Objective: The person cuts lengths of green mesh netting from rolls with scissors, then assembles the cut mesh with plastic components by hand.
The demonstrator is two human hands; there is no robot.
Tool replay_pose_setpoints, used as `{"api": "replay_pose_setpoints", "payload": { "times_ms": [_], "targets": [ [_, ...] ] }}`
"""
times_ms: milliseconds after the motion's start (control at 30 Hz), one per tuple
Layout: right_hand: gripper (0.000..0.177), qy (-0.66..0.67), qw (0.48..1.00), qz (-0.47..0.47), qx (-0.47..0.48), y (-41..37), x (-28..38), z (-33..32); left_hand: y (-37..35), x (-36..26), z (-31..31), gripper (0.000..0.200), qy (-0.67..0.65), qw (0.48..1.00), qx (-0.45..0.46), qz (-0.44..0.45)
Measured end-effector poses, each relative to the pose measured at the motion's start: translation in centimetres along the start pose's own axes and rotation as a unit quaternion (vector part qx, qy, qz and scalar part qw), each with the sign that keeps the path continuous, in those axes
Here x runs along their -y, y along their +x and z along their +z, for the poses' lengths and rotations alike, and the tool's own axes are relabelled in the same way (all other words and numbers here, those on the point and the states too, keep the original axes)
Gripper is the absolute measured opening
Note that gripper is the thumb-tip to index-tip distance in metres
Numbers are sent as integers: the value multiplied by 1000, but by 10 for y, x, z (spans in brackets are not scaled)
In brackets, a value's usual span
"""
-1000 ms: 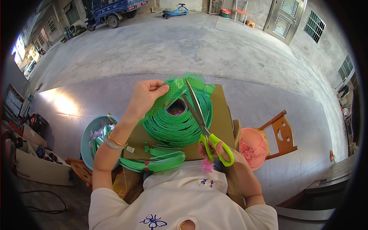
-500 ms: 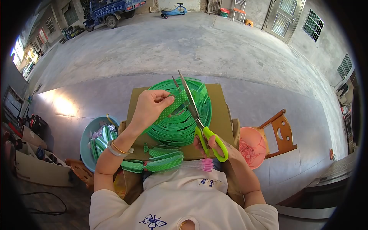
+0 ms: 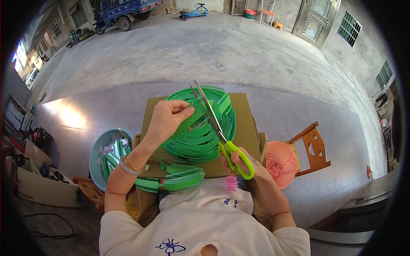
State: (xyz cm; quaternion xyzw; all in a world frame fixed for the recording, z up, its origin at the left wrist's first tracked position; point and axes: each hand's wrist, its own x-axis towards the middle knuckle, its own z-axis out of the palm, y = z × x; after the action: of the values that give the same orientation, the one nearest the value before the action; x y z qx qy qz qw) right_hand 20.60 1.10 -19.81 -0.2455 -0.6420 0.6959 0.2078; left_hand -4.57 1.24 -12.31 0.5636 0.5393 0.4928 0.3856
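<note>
Between the thumb and fingers of my left hand point(image 3: 173, 117) is a dotted green ribbon strip point(image 3: 197, 114), held over a large coil of green ribbon point(image 3: 196, 145). The coil lies on a brown cardboard box point(image 3: 245, 123). My right hand point(image 3: 239, 161) grips scissors with lime-green handles point(image 3: 245, 164). Their blades are parted and point up and left, beside the strip. Folded green ribbon pieces point(image 3: 183, 181) lie along the near edge of the box, next to a bundle of pink-tipped thin sticks point(image 3: 229, 183).
To the left stands a blue basin point(image 3: 95, 160) with green and silvery packets. A pink basin point(image 3: 279, 149) with pinkish strips is at the right, beside a wooden chair point(image 3: 314, 149). Another wooden chair point(image 3: 89, 190) is at the left. Farther off are a blue truck point(image 3: 124, 10) and a ride-on toy point(image 3: 194, 13).
The scissor blades have shifted slightly left and are a little closer together. My left hand and the strip look unmoved.
</note>
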Motion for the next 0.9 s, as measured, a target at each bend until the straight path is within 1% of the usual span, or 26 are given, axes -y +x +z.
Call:
{"api": "replay_pose_setpoints", "payload": {
  "times_ms": [133,233,333,433,467,500,533,567,667,700,733,767,833,900],
  "targets": [
    [64,-35,998,30,-45,-1,7,3,-1,-3,-1,17,-5,1000,4,-11],
    [55,-43,993,83,-78,-2,12,3,0,1,-2,17,6,1000,-5,3],
    [44,-15,993,58,-103,-4,16,5,0,-1,-4,17,1,1000,-6,14],
    [33,65,975,12,-214,-2,19,-3,-1,-9,-17,16,-27,1000,-3,-10],
    [28,44,959,-24,-280,-2,17,-8,-1,-14,-26,15,-5,1000,-28,-1],
    [28,-87,940,-12,-330,-2,11,-21,-2,-21,-37,15,17,998,-53,9],
    [28,-216,902,2,-373,0,1,-39,-3,-26,-50,15,38,996,-78,18],
    [29,-341,846,16,-410,1,-8,-52,-2,-29,-64,15,34,992,-115,51],
    [28,-479,751,-30,-454,-4,-31,-70,-2,-47,-103,16,1,962,-224,154],
    [27,-483,747,-22,-456,-5,-41,-72,-4,-57,-112,17,-16,950,-255,181],
    [27,-487,743,-14,-459,-6,-52,-74,-2,-61,-123,19,-37,937,-270,218],
    [26,-491,739,-6,-462,-7,-60,-74,-3,-71,-127,20,-47,930,-281,234],
    [24,-509,736,-18,-446,-8,-69,-72,-5,-92,-123,22,-48,921,-280,267],
    [24,-533,733,-21,-422,-9,-72,-72,-4,-111,-111,20,-38,921,-241,304]
  ]
}}
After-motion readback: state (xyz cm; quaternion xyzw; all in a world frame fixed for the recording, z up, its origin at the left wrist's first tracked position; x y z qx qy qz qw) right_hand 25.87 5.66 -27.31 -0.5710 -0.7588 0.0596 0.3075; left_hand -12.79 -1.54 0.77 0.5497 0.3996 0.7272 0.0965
